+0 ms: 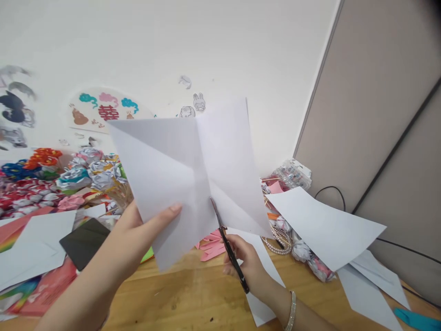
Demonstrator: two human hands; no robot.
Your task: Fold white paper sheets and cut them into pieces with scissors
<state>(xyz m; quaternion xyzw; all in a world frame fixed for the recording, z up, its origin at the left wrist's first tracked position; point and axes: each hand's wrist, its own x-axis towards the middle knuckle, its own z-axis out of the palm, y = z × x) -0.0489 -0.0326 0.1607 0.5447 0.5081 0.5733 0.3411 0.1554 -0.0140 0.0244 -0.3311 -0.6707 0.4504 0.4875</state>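
A creased sheet of white paper [165, 184] is held up above the table, with my left hand [151, 225] closed on its left half, thumb in front and fingers hidden behind. My right hand [244, 262] grips black-handled scissors [229, 250] that point up and to the left. Their blades lie at a cut along the middle of the sheet, which splits its lower part in two. The right half [232, 161] of the paper stands to the right of the blades. Pink paper pieces [212, 246] lie on the table behind the scissors.
On the wooden table [165, 299], paper flowers [76, 177] crowd the left side near a black flat item [85, 242]. White sheets [320, 225] lie at the right beside a pearl string [280, 241]. A white wall with drawings stands behind, and a grey panel [372, 115] at right.
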